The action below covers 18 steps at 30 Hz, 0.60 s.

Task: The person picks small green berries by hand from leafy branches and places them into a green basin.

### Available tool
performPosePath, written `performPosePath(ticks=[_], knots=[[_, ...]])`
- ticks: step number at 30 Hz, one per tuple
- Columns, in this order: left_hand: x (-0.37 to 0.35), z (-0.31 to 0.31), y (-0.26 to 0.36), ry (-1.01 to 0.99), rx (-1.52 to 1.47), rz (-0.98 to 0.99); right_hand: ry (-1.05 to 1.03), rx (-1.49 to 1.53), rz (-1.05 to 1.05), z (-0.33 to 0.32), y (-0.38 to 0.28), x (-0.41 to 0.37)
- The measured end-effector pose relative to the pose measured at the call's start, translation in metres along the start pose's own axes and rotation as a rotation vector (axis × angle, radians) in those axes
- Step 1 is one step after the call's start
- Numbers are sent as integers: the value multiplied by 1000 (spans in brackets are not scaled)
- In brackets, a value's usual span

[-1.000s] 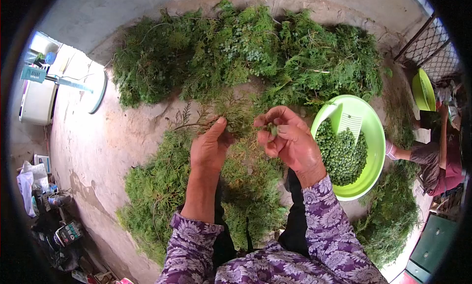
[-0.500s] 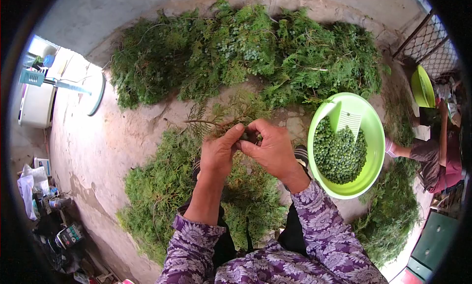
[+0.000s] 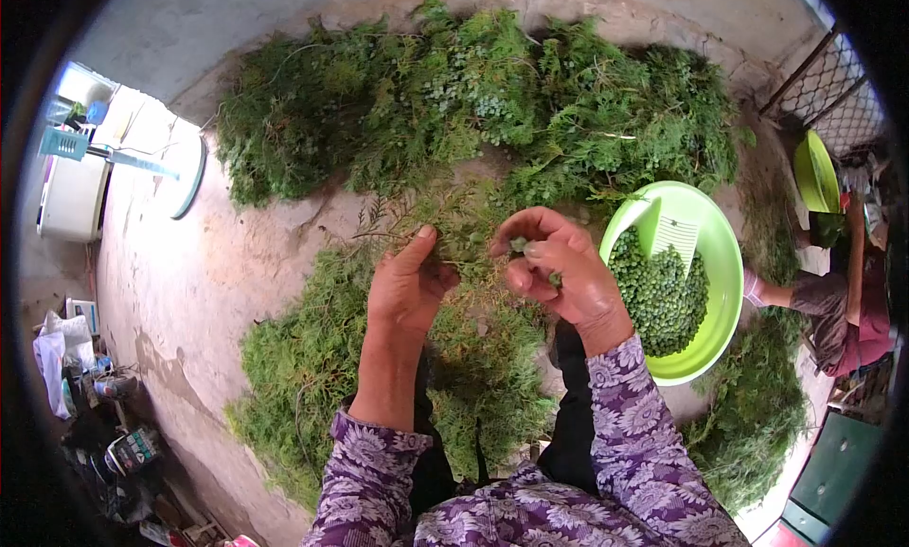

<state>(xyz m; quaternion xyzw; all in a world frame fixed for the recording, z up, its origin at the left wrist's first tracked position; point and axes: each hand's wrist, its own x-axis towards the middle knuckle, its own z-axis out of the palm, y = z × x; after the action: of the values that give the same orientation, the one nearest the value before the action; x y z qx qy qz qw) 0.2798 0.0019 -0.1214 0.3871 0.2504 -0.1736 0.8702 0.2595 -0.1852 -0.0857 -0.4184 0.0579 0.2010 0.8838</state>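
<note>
My left hand (image 3: pixel 405 286) is closed on a thin green sprig (image 3: pixel 445 215) that spreads out above it. To the right, apart from it, my right hand (image 3: pixel 565 272) holds a few small green berries (image 3: pixel 518 245) between its curled fingers. Beside my right hand stands a light green basin (image 3: pixel 727 291) with a ribbed panel inside. Many round green berries (image 3: pixel 658 301) lie in it. Leafy green cuttings (image 3: pixel 483 376) cover the floor below my hands.
A long heap of leafy branches (image 3: pixel 454 83) lies along the wall. At the right edge a person (image 3: pixel 852 301) sits by another green basin (image 3: pixel 815 173). A fan (image 3: pixel 185 178) stands at the upper left, with assorted items (image 3: pixel 114 433) at the lower left.
My hands have moved apart. The right one has shifted right toward the basin with berries in its fingers, while the left one has moved slightly left.
</note>
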Motion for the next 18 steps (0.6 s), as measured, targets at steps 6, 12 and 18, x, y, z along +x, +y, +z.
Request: performPosePath(ticks=[6, 12, 18], knots=[[2, 1, 0, 31, -63, -96, 101, -66, 63, -9, 5, 8], [2, 3, -2, 23, -70, -72, 130, -254, 73, -6, 18, 14], [-7, 10, -1, -12, 94, -9, 148, -551, -154, -10, 33, 21]])
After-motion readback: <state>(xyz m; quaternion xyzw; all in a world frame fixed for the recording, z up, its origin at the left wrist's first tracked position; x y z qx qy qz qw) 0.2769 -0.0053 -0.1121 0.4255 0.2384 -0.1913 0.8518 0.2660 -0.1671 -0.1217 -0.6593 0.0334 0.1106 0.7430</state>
